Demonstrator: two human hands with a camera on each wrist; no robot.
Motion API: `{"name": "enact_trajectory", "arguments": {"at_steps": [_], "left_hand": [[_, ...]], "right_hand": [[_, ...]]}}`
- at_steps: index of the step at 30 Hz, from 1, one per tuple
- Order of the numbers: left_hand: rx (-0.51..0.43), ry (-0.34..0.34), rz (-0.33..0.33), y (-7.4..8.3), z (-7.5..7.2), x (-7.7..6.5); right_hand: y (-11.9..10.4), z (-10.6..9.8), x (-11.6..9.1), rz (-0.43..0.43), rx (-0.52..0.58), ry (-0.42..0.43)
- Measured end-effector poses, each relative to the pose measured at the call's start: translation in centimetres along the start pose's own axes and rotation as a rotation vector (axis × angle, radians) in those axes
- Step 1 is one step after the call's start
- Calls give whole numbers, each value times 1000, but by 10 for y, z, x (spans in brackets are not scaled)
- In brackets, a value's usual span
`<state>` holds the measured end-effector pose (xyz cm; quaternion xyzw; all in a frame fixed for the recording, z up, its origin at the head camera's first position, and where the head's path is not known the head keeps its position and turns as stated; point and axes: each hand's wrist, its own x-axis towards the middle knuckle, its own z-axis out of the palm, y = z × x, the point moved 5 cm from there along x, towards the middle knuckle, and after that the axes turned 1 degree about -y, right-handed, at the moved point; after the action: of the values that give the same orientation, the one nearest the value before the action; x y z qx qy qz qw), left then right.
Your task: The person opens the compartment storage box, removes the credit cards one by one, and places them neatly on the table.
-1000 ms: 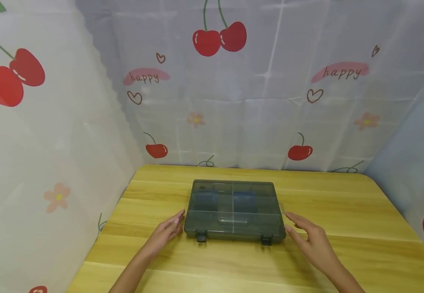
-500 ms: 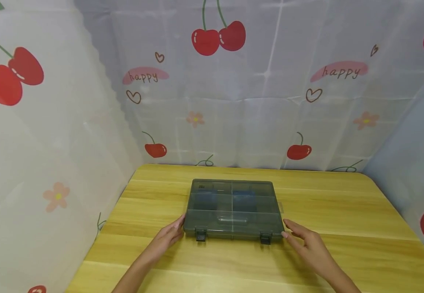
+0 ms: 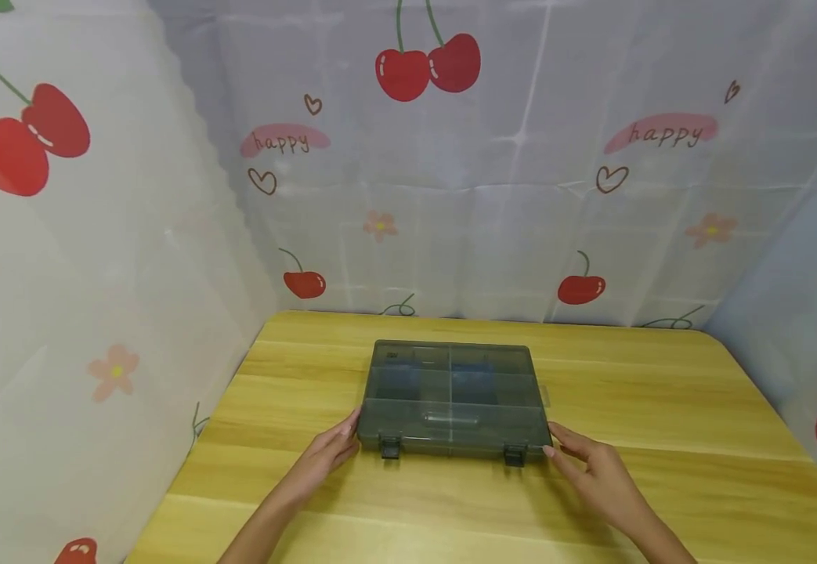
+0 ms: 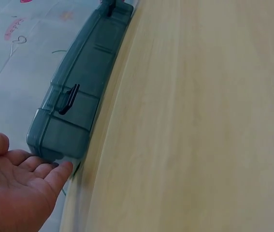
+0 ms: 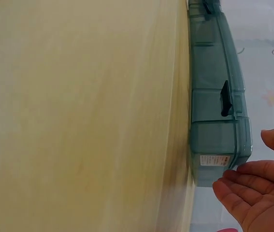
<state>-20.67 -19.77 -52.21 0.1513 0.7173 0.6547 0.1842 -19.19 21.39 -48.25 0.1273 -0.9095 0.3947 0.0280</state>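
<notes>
A translucent grey-green plastic compartment box [image 3: 408, 421] lies flat on the table with its lid down. Dividers show through the lid, along with two blue shapes [image 3: 473, 382] inside. Two dark latches, the left latch [image 3: 390, 448] and the right latch [image 3: 515, 455], stick out from its front side. My left hand [image 3: 325, 454] has its fingertips at the box's left side, near the front corner. At the opposite side, my right hand [image 3: 594, 470] reaches the front right corner with extended fingers. A small white label [image 5: 214, 160] shows on that end of the box in the right wrist view.
The wood-grain table [image 3: 627, 392] extends around the box on all sides. White sheeting printed with cherries, hearts and "happy" [image 3: 478, 188] encloses it at the back, left and right.
My right hand has come slightly toward the front and inward, up to the box's right corner. My left fingers have closed in on its left side. The box has hardly shifted.
</notes>
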Motion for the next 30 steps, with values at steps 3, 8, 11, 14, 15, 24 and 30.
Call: {"name": "enact_trajectory", "arguments": {"at_steps": [3, 8, 11, 14, 15, 24, 30], "left_hand": [[9, 4, 6, 1, 1, 2], [9, 2, 2, 1, 3, 3], [0, -1, 4, 1, 3, 2], [-7, -2, 9, 2, 4, 2], [-9, -3, 12, 2, 4, 2], [-17, -6, 16, 3, 3, 1], [-20, -4, 7, 3, 4, 0]], "right_hand": [[0, 0, -1, 27, 41, -14], [0, 1, -1, 76, 103, -23], [-1, 0, -1, 80, 106, -13], [-2, 0, 0, 81, 110, -8], [-2, 0, 0, 84, 115, -9], [-5, -1, -4, 139, 151, -45], [-5, -1, -7, 174, 146, -71]]}}
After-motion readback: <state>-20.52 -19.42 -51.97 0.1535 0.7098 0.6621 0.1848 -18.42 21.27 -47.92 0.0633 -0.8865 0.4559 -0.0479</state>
